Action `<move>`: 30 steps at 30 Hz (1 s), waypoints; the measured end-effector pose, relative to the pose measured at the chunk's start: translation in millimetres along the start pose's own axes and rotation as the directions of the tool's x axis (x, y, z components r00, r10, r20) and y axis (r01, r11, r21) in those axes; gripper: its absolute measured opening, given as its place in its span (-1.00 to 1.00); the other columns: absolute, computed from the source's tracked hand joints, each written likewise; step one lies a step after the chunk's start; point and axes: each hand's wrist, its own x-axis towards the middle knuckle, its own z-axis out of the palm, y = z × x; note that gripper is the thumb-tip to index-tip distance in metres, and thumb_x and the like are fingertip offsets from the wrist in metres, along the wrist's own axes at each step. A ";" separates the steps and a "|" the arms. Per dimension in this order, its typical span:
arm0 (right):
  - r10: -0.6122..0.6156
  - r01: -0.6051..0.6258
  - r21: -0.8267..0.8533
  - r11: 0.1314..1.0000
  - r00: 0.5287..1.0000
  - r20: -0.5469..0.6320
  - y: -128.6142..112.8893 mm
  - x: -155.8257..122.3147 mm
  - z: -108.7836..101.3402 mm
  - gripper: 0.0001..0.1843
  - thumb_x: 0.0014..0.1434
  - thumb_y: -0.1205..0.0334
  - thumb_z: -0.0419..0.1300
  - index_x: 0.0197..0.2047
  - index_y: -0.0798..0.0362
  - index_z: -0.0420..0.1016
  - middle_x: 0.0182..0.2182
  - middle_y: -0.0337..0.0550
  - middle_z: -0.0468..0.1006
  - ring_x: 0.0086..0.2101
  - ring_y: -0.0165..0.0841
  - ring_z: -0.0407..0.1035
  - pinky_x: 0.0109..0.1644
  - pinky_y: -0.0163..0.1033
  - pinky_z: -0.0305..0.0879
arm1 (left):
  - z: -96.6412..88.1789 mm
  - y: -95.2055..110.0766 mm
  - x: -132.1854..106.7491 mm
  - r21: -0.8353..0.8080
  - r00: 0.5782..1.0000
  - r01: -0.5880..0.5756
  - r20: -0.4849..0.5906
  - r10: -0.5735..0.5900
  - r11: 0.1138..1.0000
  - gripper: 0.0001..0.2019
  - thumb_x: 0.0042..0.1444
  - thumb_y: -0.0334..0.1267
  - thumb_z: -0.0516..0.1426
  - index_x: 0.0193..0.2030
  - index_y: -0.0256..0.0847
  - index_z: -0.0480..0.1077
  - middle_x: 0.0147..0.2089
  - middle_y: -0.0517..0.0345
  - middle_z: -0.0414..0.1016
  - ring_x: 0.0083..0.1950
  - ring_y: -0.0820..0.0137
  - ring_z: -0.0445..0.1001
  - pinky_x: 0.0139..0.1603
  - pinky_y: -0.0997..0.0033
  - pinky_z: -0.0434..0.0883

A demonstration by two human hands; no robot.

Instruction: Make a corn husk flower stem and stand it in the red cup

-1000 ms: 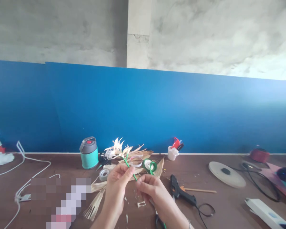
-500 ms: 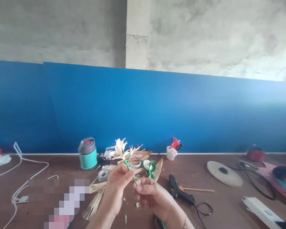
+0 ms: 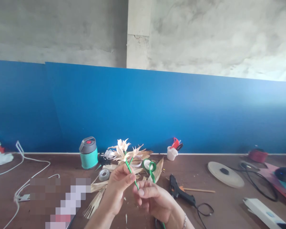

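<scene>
Well, a pale dried-husk flower (image 3: 123, 149) on a glossy green stem (image 3: 131, 173), held up over the brown tabletop (image 3: 219, 206).
Left hand (image 3: 119, 189) curls shut around the stem; right hand (image 3: 152, 200), fingers bent, sits at its lower end, grip unclear.

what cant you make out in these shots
All in the head view:
pixelated patch: blurs whatever lies at lower left
dark tool: cut off by the bottom edge, below the right hand, kind unclear
green stem: lower end hidden by the right hand's fingers
black object: too small to name
</scene>
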 end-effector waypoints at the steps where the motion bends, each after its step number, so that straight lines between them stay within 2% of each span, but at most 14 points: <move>1: 0.010 -0.011 0.016 1.000 1.000 0.026 1.0 0.3 -1.4 -0.69 -0.21 0.19 0.41 -0.38 0.17 0.51 -0.65 -0.30 0.43 -0.70 -0.60 0.12 -0.67 -0.44 -0.16 | -0.2 0.2 0.2 0.003 1.000 -0.009 0.005 0.009 1.000 -0.71 -0.19 -0.16 0.37 -0.58 -0.24 0.35 -0.56 0.28 0.29 -0.50 0.55 0.22 -0.50 0.57 0.28; 4: 0.054 -0.066 0.083 0.994 0.989 0.140 4.4 1.4 -3.6 -0.69 -0.19 0.22 0.40 -0.37 0.20 0.48 -0.65 -0.27 0.43 -0.72 -0.60 0.08 -0.66 -0.42 -0.17 | -1.0 0.1 0.3 -0.027 0.999 0.009 0.051 -0.007 1.000 -0.70 -0.20 -0.17 0.38 -0.59 -0.25 0.36 -0.55 0.27 0.28 -0.53 0.57 0.21 -0.54 0.59 0.22; 7: 0.082 -0.128 0.142 0.982 0.952 0.295 7.5 2.4 -1.3 -0.73 -0.16 0.26 0.36 -0.36 0.19 0.46 -0.64 -0.27 0.39 -0.70 -0.59 0.01 -0.64 -0.41 -0.19 | -1.7 -0.1 -1.2 -0.088 0.987 0.075 0.151 -0.061 0.993 -0.71 -0.19 -0.16 0.37 -0.57 -0.23 0.36 -0.56 0.29 0.26 -0.66 0.62 0.17 -0.66 0.58 0.10; 10: 0.088 -0.160 0.163 0.973 0.920 0.381 10.1 3.2 2.4 -0.75 -0.15 0.30 0.33 -0.34 0.18 0.45 -0.62 -0.28 0.36 -0.69 -0.58 -0.04 -0.62 -0.40 -0.21 | -1.9 1.1 -3.3 -0.076 0.976 0.089 0.207 -0.072 0.993 -0.71 -0.19 -0.14 0.37 -0.57 -0.22 0.36 -0.57 0.28 0.25 -0.71 0.63 0.15 -0.70 0.56 0.03; 18: 0.138 -0.242 0.185 0.952 0.884 0.447 13.1 3.0 10.7 -0.75 -0.17 0.33 0.31 -0.34 0.17 0.44 -0.64 -0.30 0.29 -0.66 -0.56 -0.05 -0.57 -0.39 -0.30 | -1.8 6.3 -5.3 0.008 0.974 0.105 0.199 -0.104 0.994 -0.65 -0.30 -0.05 0.40 -0.60 -0.21 0.37 -0.55 0.23 0.29 -0.67 0.60 0.15 -0.68 0.53 0.00; 25: 0.136 -0.245 0.206 0.947 0.891 0.433 17.7 1.9 12.5 -0.77 -0.17 0.37 0.29 -0.35 0.20 0.44 -0.63 -0.28 0.31 -0.63 -0.56 0.06 -0.58 -0.42 -0.28 | 1.2 8.1 -8.2 0.082 0.969 0.127 0.205 -0.141 0.989 -0.58 -0.37 0.06 0.39 -0.64 -0.21 0.36 -0.62 0.23 0.23 -0.63 0.55 0.16 -0.62 0.49 0.06; 30: 0.108 -0.228 0.198 0.953 0.870 0.481 21.9 7.9 10.5 -0.81 -0.16 0.35 0.30 -0.42 0.20 0.41 -0.63 -0.26 0.31 -0.64 -0.56 0.07 -0.62 -0.41 -0.29 | -1.2 4.2 -7.0 0.046 0.955 0.065 0.287 -0.075 0.997 -0.58 -0.28 0.05 0.37 -0.60 -0.23 0.33 -0.61 0.26 0.23 -0.62 0.57 0.18 -0.61 0.52 0.07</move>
